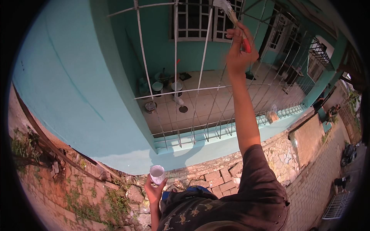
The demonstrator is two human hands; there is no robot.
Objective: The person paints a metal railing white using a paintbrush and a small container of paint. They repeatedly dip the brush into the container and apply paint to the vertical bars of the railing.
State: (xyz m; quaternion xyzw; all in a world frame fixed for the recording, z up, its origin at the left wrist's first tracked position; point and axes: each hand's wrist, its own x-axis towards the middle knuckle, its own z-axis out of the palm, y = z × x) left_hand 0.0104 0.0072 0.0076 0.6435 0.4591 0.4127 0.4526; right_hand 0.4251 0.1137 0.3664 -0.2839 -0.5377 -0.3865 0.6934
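My right hand (241, 48) is raised high with its fingers closed round the handle of a paintbrush (232, 16). The handle's end is red, and white paint coats the bristles, which are close to an upper bar of the metal window grille (176, 46); whether they touch it I cannot tell. Some bars at the left look white, while others further right look darker. Low in front of my body, my left hand (155, 188) grips a small white cup (157, 175) by its sides. The cup is upright with its mouth toward me, and its inside looks white.
Behind the grille, paint cans (157, 87) and other containers stand on the tiled floor (204, 79). A teal wall (65, 84) rises at the left. Underfoot lie uneven stones and bricks (217, 181). Far right are a parked motorcycle (348, 154) and a white metal rack (338, 206).
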